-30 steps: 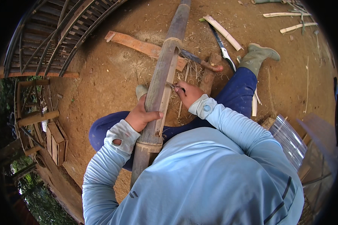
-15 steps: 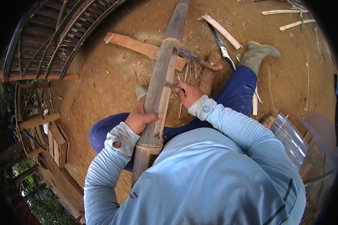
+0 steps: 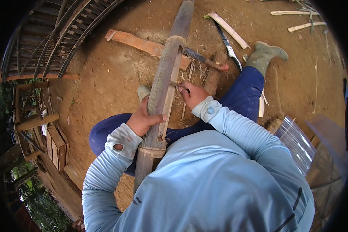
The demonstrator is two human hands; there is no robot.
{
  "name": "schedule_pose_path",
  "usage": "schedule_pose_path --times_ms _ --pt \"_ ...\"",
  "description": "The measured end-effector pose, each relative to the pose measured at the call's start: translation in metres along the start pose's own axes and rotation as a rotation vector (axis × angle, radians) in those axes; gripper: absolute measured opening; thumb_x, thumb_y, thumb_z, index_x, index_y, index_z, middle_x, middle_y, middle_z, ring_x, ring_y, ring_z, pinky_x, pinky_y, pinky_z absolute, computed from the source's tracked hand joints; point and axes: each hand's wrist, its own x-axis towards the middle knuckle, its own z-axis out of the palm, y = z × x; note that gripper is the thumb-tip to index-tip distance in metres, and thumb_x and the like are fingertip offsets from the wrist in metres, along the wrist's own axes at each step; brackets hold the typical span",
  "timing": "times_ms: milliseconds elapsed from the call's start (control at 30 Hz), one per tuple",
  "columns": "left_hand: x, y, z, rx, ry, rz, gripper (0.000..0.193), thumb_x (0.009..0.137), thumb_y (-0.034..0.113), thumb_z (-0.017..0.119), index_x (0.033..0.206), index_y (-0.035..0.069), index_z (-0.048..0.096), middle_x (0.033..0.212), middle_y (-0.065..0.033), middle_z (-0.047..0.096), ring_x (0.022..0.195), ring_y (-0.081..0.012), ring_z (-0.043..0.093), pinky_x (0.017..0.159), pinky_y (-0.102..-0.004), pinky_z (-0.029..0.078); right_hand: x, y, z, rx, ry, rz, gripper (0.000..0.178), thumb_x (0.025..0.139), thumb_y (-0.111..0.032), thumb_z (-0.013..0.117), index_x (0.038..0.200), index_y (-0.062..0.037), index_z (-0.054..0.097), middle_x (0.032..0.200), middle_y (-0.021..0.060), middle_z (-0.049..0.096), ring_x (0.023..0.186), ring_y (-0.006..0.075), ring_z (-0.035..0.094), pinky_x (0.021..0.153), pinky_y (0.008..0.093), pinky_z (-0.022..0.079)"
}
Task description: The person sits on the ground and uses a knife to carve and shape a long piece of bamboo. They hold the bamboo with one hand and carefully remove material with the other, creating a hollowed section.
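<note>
Bamboo pole (image 3: 160,91) in my left hand (image 3: 142,119), thin tool (image 3: 174,83) in my right hand (image 3: 193,94)

The pole slants away from me, from beside my belly, across my bent left leg and up past the middle of the view. A long opening is cut along its right side, between two ringed joints. My left hand clasps it near the lower joint, thumb laid over the top towards the cut; the fingers are hidden behind the pole. My right hand is curled tightly round the thin tool, its tip at the right edge of the pole, partway along the opening. My fingers cover most of that tool, so I cannot tell its full shape.

Beyond my hands, an orange-brown board (image 3: 137,41) passes beneath the pole. A wooden-handled blade (image 3: 195,55) lies to the right of the pole, its handle across a wood block (image 3: 215,77). Further right, a saw (image 3: 223,35) rests beside a pale split strip (image 3: 229,30), near my right boot (image 3: 261,58). Thin shavings (image 3: 197,71) litter the brown dirt floor (image 3: 91,91). Well off to my left stands a wooden crate (image 3: 57,146); to my right is a clear ribbed sheet (image 3: 296,145).
</note>
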Motion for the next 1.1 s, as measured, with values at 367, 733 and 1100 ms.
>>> schedule_pose_path --times_ms 367,733,1100 --pt "0.001 -0.002 0.003 0.006 -0.008 -0.014 0.1 0.073 0.023 0.081 0.147 -0.009 0.023 0.13 -0.0203 0.054 0.119 -0.0277 0.054 0.102 -0.035 0.042 0.007 0.007 -0.003 -0.026 0.01 0.062 0.023 0.099 -0.028 0.053 0.106 -0.007 0.059 0.092 0.0216 0.068 0.085 0.0414 0.065 0.073 0.046 0.05" --pt "-0.002 0.003 0.004 -0.027 0.0 -0.025 0.099 0.073 0.022 0.081 0.147 -0.009 0.023 0.13 -0.0211 0.054 0.119 -0.0281 0.054 0.103 -0.035 0.042 0.025 0.006 -0.01 -0.132 0.01 0.109 0.019 0.098 -0.025 0.054 0.108 -0.0088 0.058 0.087 0.0238 0.066 0.083 0.043 0.065 0.071 0.0472 0.05" --pt "-0.005 0.004 0.005 -0.017 0.004 -0.012 0.101 0.072 0.022 0.082 0.147 -0.009 0.022 0.131 -0.0213 0.053 0.12 -0.0282 0.053 0.104 -0.0351 0.04 0.037 0.019 -0.013 -0.114 -0.016 0.153 0.02 0.098 -0.029 0.054 0.105 -0.0112 0.059 0.083 0.0218 0.064 0.081 0.0432 0.064 0.071 0.0488 0.049"
